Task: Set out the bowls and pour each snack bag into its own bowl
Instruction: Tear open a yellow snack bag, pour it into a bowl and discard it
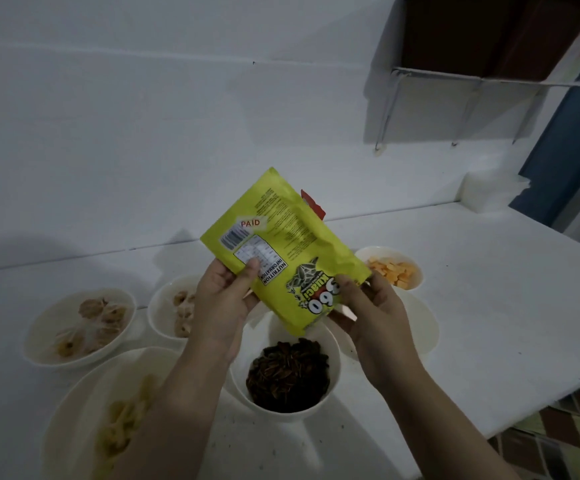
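I hold a yellow snack bag (pixel 281 244) upside down, its mouth pointing down over a white bowl (pixel 332 367) filled with dark seeds (pixel 287 374). My left hand (pixel 222 303) grips the bag's left edge near the nutrition label. My right hand (pixel 368 317) pinches the bag's lower right corner. Other white bowls stand around: one with pale knotted snacks (pixel 39 337) at the left, one with light pieces (pixel 158 310) behind my left hand, one with yellow puffs (pixel 74 410) at the front left, one with orange cubes (pixel 416 268) at the back right.
The bowls stand on a white table (pixel 489 306) against a white wall. Another white bowl (pixel 423 323) is partly hidden behind my right hand. A white box (pixel 489 192) sits at the back right corner. A wire shelf (pixel 489 81) hangs above. The table's right edge drops to patterned floor (pixel 565 427).
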Motion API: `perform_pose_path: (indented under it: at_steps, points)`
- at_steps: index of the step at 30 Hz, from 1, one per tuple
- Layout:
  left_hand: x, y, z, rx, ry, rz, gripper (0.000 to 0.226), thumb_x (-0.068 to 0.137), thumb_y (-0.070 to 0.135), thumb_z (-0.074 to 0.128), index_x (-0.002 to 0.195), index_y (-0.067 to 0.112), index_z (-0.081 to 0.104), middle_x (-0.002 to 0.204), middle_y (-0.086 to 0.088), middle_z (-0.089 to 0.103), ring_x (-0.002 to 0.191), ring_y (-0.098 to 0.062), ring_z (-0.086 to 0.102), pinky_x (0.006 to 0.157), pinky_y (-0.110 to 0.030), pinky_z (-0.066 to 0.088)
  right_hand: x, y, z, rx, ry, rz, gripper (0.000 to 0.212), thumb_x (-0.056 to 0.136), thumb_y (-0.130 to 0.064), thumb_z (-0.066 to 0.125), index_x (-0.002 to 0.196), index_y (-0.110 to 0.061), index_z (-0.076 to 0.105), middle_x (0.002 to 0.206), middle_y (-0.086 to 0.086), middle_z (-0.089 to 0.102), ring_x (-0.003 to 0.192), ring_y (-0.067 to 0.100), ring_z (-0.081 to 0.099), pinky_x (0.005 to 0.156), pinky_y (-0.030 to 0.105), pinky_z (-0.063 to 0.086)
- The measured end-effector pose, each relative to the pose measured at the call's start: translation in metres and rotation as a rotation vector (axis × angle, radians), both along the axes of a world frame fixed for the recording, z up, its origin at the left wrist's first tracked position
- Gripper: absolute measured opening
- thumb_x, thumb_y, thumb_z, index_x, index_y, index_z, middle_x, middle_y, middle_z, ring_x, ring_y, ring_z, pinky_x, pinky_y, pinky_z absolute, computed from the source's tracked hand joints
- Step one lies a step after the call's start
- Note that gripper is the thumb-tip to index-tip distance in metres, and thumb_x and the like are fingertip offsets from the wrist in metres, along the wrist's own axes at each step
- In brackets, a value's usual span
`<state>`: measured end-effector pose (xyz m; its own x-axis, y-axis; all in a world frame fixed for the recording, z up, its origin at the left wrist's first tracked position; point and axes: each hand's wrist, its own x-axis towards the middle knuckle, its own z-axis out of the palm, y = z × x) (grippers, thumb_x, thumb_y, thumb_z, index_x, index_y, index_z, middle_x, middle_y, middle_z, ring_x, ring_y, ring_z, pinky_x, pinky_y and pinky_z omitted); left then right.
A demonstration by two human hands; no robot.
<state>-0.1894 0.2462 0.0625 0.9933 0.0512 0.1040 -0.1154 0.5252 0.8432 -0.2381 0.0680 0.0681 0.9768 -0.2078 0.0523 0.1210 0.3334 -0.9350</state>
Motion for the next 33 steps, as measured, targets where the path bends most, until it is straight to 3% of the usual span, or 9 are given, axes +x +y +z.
perform_pose_path:
  at_steps: [3,8,11,13,16,25,28,33]
  points:
    - [-0.001,-0.019,-0.001,-0.035,0.007,-0.031,0.028,0.083,0.009,0.063,0.111,0.009,0.064,0.110,-0.012,0.073,0.096,-0.022,0.071,0.071,-0.032,0.060,-0.011,-0.009,0.001,-0.093,0.025,0.038,0.021,0.094,-0.011,0.059,0.114,-0.011,0.066,0.103,0.007,0.076,0.094,0.026,0.074,0.075,0.040,0.061]
    - [-0.007,-0.067,0.002,0.033,-0.005,-0.102,0.031,0.080,0.015,0.066,0.111,0.008,0.065,0.106,-0.011,0.074,0.092,-0.021,0.071,0.071,-0.032,0.060,-0.026,-0.054,0.001,-0.238,-0.015,-0.190,0.013,0.091,-0.004,0.065,0.101,-0.007,0.072,0.089,0.014,0.076,0.074,0.022,0.074,0.059,0.030,0.059]
    - [-0.012,-0.110,0.004,0.117,-0.006,-0.164,0.035,0.079,0.027,0.067,0.109,0.011,0.066,0.107,-0.007,0.074,0.095,-0.020,0.069,0.081,-0.036,0.056,-0.038,-0.096,0.008,-0.259,-0.068,-0.303,0.012,0.091,-0.006,0.065,0.099,-0.009,0.073,0.088,0.013,0.076,0.077,0.025,0.075,0.063,0.036,0.061]
    - [-0.015,-0.145,0.007,0.168,0.014,-0.210,0.029,0.081,0.032,0.066,0.104,0.015,0.065,0.099,0.000,0.074,0.090,-0.017,0.067,0.078,-0.035,0.052,-0.048,-0.128,0.014,-0.247,-0.086,-0.379,0.012,0.091,-0.006,0.064,0.100,-0.010,0.073,0.087,0.014,0.075,0.078,0.025,0.074,0.063,0.035,0.061]
    - [-0.022,-0.202,0.007,0.195,0.019,-0.312,0.010,0.095,0.022,0.058,0.097,0.014,0.063,0.091,0.001,0.072,0.081,-0.015,0.066,0.075,-0.031,0.049,-0.068,-0.180,0.017,-0.217,-0.088,-0.497,0.012,0.092,-0.006,0.063,0.100,-0.008,0.071,0.087,0.015,0.075,0.077,0.023,0.074,0.062,0.030,0.060]
    - [-0.063,-0.383,-0.023,0.302,0.044,-0.620,0.016,0.100,0.014,0.050,0.089,0.015,0.061,0.093,0.001,0.071,0.077,-0.015,0.063,0.070,-0.027,0.049,-0.149,-0.327,-0.008,-0.117,-0.027,-0.793,0.014,0.095,-0.007,0.060,0.105,-0.008,0.070,0.093,0.005,0.078,0.080,0.018,0.074,0.063,0.027,0.059]
    - [-0.079,-0.438,-0.043,0.344,0.071,-0.704,0.016,0.100,0.013,0.049,0.090,0.014,0.061,0.092,0.000,0.070,0.078,-0.016,0.063,0.071,-0.028,0.049,-0.175,-0.372,-0.031,-0.079,0.034,-0.893,0.011,0.096,-0.010,0.060,0.102,-0.009,0.070,0.091,0.007,0.077,0.072,0.018,0.072,0.056,0.026,0.054]
    - [-0.103,-0.521,-0.090,0.420,0.145,-0.813,0.016,0.100,0.012,0.049,0.089,0.014,0.061,0.084,0.004,0.069,0.074,-0.015,0.062,0.066,-0.026,0.047,-0.218,-0.441,-0.087,-0.004,0.189,-1.072,0.011,0.097,-0.013,0.060,0.102,-0.013,0.070,0.089,0.007,0.077,0.073,0.019,0.073,0.059,0.026,0.057]
